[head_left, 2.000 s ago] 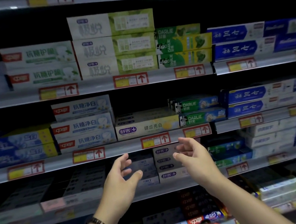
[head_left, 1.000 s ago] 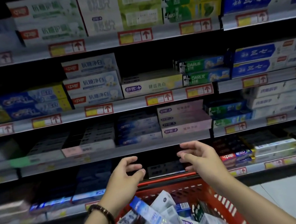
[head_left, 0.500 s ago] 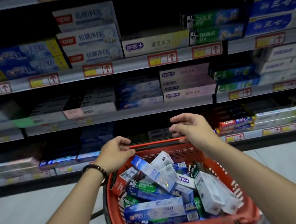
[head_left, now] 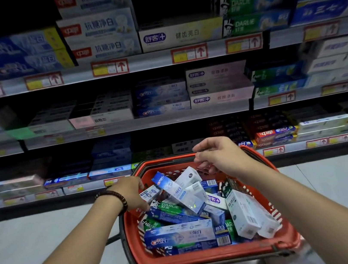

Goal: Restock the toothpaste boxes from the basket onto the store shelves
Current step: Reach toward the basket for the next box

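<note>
A red basket (head_left: 209, 256) stands on the floor below me, heaped with several toothpaste boxes. Among them are a tilted blue Crest box (head_left: 177, 190), a flat Crest box (head_left: 179, 236), a green Darlie box (head_left: 171, 209) and a white box (head_left: 243, 214). My left hand (head_left: 130, 195) reaches into the basket's left side. Its fingertips and thumb lie at the end of a small white and blue box (head_left: 150, 194), and a firm hold does not show. My right hand (head_left: 219, 156) hovers over the basket's far rim with loosely curled fingers, holding nothing.
Store shelves (head_left: 155, 121) stocked with rows of toothpaste boxes rise behind the basket, with red and yellow price tags (head_left: 189, 53) on their edges. A dark gap (head_left: 154, 139) shows on the lowest shelf behind the basket. Pale floor (head_left: 38, 242) lies on both sides.
My view has tilted down from the upper shelves to the basket. Both hands dropped from shelf height; the left went into the boxes, the right came over the far rim.
</note>
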Demonstrator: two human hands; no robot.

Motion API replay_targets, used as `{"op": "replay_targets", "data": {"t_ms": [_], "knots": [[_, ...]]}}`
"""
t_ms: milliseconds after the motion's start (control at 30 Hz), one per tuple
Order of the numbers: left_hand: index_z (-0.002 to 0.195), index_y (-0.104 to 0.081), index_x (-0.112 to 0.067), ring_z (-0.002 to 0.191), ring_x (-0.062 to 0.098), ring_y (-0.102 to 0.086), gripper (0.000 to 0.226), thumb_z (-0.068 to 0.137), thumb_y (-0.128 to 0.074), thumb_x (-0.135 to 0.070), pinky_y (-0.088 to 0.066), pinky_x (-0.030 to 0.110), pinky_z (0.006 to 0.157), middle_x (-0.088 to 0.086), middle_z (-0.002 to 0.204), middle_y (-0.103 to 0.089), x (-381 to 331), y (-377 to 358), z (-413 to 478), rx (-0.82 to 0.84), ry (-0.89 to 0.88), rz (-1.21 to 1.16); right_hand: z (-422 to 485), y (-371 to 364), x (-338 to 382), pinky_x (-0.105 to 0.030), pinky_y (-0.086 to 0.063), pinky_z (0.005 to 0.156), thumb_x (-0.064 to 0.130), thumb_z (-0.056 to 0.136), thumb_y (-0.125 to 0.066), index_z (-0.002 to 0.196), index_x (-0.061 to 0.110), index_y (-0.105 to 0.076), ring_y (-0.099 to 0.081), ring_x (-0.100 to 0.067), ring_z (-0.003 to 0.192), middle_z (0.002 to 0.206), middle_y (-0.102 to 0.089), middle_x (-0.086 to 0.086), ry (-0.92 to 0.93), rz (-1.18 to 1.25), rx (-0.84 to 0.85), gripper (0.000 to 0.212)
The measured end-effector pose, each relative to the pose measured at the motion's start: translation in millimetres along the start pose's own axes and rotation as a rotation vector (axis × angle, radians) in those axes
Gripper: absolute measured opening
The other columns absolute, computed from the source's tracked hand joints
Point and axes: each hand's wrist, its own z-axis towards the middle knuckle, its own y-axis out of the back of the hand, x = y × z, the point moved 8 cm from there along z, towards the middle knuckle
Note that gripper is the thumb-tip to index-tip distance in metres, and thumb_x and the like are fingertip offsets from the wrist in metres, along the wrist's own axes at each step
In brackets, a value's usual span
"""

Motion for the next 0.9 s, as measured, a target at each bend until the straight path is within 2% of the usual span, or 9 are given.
{"op": "replay_targets", "data": {"t_ms": [133,267,433,633,767,900], "knots": [[0.115,-0.061,-0.026,0.098,0.015,-0.065,0.064,0.066,-0.094,-0.049,-0.059,0.036,0.089,-0.006,0.11,-0.067,0.8,-6.6,1.6,0.045,0.024,0.02,-1.3,3.0,-2.3,-0.035,-0.056,0.07,0.01,0.098,-0.07,0.108,0.017,-0.073,-0.071,-0.017,0.077,0.095,-0.081,-0.008,-0.01,-0.029,-0.001,0.013],[0.11,-0.066,-0.023,0.097,0.016,-0.067,0.056,0.07,-0.09,-0.052,-0.06,0.037,0.089,-0.004,0.107,-0.071,1.4,-11.6,5.0,0.062,0.031,0.044,-2.8,4.3,-1.7,-0.037,-0.057,0.073,0.009,0.099,-0.069,0.109,0.016,-0.073,-0.072,-0.018,0.078,0.096,-0.081,-0.008,-0.013,-0.036,0.001,0.013],[0.104,-0.071,-0.022,0.091,0.015,-0.068,0.043,0.075,-0.087,-0.049,-0.061,0.034,0.082,-0.004,0.1,-0.072,-0.2,-10.1,3.7,0.023,0.028,0.07,-4.6,5.5,-2.7,-0.037,-0.057,0.072,0.01,0.1,-0.067,0.109,0.016,-0.073,-0.072,-0.019,0.078,0.095,-0.081,-0.008,-0.018,-0.037,0.005,0.012],[0.098,-0.068,-0.02,0.087,0.017,-0.066,0.032,0.076,-0.079,-0.04,-0.057,0.031,0.068,-0.001,0.097,-0.069,-4.2,-5.0,-0.7,-0.003,0.05,0.09,-5.9,5.8,-6.4,-0.036,-0.057,0.072,0.014,0.101,-0.068,0.109,0.017,-0.073,-0.073,-0.018,0.078,0.096,-0.082,-0.006,-0.045,-0.054,0.016,0.01],[0.097,-0.066,-0.02,0.085,0.02,-0.066,0.035,0.075,-0.067,-0.048,-0.061,0.035,0.075,0.002,0.099,-0.066,-3.2,9.5,-6.2,-0.038,0.067,0.086,-7.0,6.6,-6.0,-0.035,-0.058,0.072,0.015,0.101,-0.068,0.11,0.018,-0.073,-0.074,-0.017,0.079,0.096,-0.081,-0.005,-0.048,-0.071,0.024,0.01],[0.088,-0.073,-0.018,0.08,0.019,-0.067,0.028,0.071,-0.066,-0.04,-0.061,0.032,0.071,0.002,0.087,-0.07,7.0,33.5,-15.3,-0.105,0.108,-0.017,-7.8,7.1,-6.8,-0.035,-0.058,0.071,0.016,0.101,-0.068,0.109,0.017,-0.073,-0.074,-0.017,0.079,0.096,-0.081,-0.006,-0.057,-0.068,0.026,0.01]]}}
